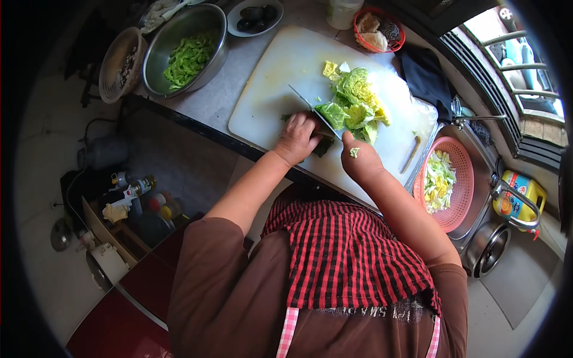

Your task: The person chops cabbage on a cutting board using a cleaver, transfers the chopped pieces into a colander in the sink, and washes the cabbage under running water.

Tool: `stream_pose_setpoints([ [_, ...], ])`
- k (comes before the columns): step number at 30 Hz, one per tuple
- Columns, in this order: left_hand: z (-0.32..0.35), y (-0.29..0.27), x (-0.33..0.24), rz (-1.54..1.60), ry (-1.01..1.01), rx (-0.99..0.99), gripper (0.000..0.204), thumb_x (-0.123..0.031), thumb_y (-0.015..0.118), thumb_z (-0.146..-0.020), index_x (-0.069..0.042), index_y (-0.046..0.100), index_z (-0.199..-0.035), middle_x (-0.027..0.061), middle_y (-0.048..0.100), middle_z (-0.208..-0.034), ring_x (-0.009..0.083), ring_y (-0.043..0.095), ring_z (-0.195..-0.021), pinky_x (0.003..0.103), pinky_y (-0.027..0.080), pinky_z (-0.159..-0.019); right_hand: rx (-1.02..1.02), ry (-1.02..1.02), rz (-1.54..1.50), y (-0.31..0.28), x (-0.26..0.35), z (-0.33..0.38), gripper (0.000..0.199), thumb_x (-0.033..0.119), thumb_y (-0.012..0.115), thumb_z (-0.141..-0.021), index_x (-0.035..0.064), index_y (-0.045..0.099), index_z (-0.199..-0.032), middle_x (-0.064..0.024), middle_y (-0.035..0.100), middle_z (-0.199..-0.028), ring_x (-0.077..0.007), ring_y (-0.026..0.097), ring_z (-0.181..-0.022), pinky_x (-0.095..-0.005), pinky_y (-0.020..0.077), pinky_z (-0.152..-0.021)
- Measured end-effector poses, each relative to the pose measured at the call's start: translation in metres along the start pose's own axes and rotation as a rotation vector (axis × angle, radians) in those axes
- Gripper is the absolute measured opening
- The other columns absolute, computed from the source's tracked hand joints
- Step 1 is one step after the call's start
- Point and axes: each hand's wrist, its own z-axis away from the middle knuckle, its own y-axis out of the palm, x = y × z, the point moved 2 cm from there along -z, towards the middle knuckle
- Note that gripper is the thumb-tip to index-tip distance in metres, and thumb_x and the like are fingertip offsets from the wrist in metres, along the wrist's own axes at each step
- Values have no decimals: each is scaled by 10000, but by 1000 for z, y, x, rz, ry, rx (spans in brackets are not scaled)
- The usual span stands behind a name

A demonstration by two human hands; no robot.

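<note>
Cabbage (358, 98) is spread on the cutting board (268, 89); slicing seems underway. The knife (326, 124) is gripped by the right hand (363, 161); the hold of the left hand (295, 139) cannot be told. Steadied cabbage seems required next.

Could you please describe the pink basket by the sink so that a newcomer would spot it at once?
Start from the big white board, then go right to the metal sink. The round pink basket sits there, close to the board's edge. Unlike the red basket beyond the board, it holds cut, pale leaves.
</note>
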Motion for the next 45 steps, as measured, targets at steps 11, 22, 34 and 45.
stream_pose_setpoints([
  [11,17,5,-14,220,-166,-118,291,-51,604,-658,-76,530,-938,110,510,-963,304,520,-834,352,440,-755,-45,-45,-105,-41,6,59,91,42,426,-804,14,443,-889,-243,570,-665,-431,541,-598,-469,420,-544],
  [22,31,25,-13,56,-190,50,247,-64,617,-661,-64,558,-901,119,520,-936,302,527,-817,350,448,-737,-23,-14,-13,21,-6,24,73,49,432,-812,17,435,-878,-246,565,-642,-428,545,-590,-473,420,-535],
  [34,47,8,-15,142,-137,-117,206,-99,633,-700,-63,568,-892,116,530,-919,289,527,-776,340,453,-696,104,-29,-34,-17,-1,63,106,56,419,-814,10,437,-907,-251,579,-677,-438,553,-632,-480,425,-561],
  [45,58,3,-30,-6,-110,39,285,-88,636,-692,-89,581,-972,107,550,-916,282,542,-799,335,454,-717,63,-54,-60,25,1,28,103,49,429,-794,9,448,-887,-251,587,-699,-452,553,-663,-487,434,-582],
])
